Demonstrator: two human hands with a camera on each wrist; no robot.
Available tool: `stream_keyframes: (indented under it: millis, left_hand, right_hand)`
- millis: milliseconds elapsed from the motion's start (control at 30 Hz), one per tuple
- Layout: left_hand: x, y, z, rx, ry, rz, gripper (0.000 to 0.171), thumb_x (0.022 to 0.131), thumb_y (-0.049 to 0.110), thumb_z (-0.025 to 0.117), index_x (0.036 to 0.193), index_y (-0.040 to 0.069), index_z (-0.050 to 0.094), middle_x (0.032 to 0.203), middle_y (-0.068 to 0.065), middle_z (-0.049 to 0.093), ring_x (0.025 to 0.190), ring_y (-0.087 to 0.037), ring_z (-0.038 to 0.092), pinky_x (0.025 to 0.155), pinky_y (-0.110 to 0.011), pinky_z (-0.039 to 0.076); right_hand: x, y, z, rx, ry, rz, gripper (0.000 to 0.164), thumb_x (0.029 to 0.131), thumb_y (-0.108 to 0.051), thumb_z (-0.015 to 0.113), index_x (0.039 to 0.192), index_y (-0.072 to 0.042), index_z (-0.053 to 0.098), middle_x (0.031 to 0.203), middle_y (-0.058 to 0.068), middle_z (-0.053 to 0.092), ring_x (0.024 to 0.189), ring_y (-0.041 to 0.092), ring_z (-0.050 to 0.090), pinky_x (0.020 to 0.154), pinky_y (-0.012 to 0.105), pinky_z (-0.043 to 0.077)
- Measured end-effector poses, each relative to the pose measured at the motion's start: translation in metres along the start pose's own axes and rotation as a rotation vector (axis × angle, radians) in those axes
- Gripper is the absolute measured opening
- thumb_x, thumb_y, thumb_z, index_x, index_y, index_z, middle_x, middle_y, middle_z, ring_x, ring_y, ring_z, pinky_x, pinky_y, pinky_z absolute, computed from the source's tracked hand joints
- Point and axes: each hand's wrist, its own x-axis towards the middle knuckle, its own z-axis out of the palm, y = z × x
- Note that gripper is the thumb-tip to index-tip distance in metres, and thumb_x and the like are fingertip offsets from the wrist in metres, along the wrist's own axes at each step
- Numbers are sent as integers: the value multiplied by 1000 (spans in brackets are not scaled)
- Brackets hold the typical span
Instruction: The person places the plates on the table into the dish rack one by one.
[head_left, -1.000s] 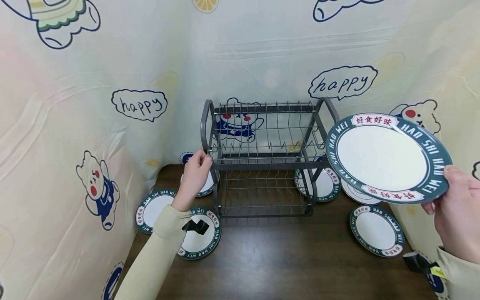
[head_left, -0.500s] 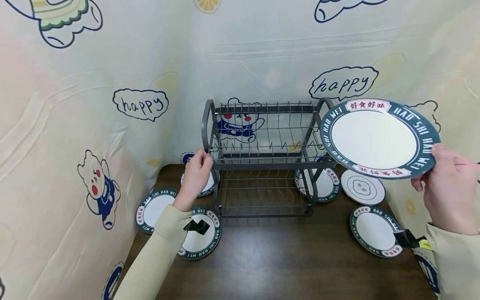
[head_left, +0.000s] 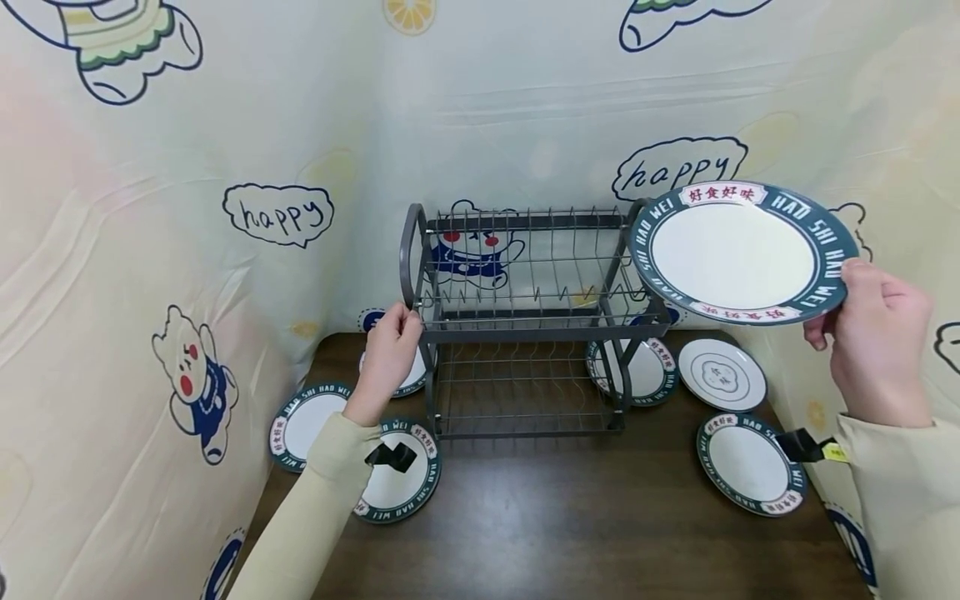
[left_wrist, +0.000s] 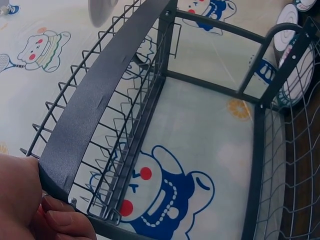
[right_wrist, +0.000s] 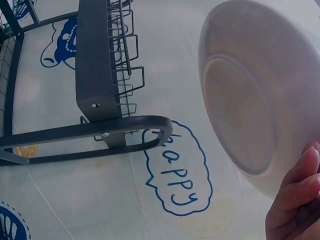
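Right hand (head_left: pixel 879 342) pinches plate (head_left: pixel 735 254) by right rim, aloft at right end of rack (head_left: pixel 536 335); left hand (head_left: pixel 386 358) grips rack's left side. Plate probably stiff, slippery, breakable; rim best hold.

held plate (right_wrist: pixel 250 95) and right fingers (right_wrist: pixel 300 192) cut off by the right wrist view's right edge

Lower left of head view: pale-cream fabric left sleeve (head_left: pixel 300 517), black angular piece (head_left: pixel 392 457) at left cuff (head_left: pixel 347 443). Lower right: pale-cream fabric right sleeve (head_left: pixel 903 500), black strap-like piece (head_left: pixel 799 446) and bright-yellow tag (head_left: pixel 834 452) at right cuff (head_left: pixel 855 437).
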Motion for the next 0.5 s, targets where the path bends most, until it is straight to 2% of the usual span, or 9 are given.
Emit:
stream_keyframes:
  millis: [233, 500]
  left_hand:
    - [1, -1, 1, 3, -6, 0, 22, 107, 20, 42, 95, 6, 54, 77, -8, 48, 64, -25, 48, 52, -28, 36]
    - [0, -1, 1, 1, 7, -3, 22, 107, 20, 42, 94, 6, 54, 76, -8, 47, 64, -25, 47, 52, -28, 35]
  right_hand:
    - [7, -5, 7, -100, 15, -74, 36, 106, -17, 51, 88, 1, 76, 64, 5, 66, 34, 16, 45, 35, 19, 35]
    - [15, -11, 17, -158, -18, -99, 37, 105, -19, 50, 86, 1, 75, 59, 6, 62, 35, 15, 48, 37, 18, 37]
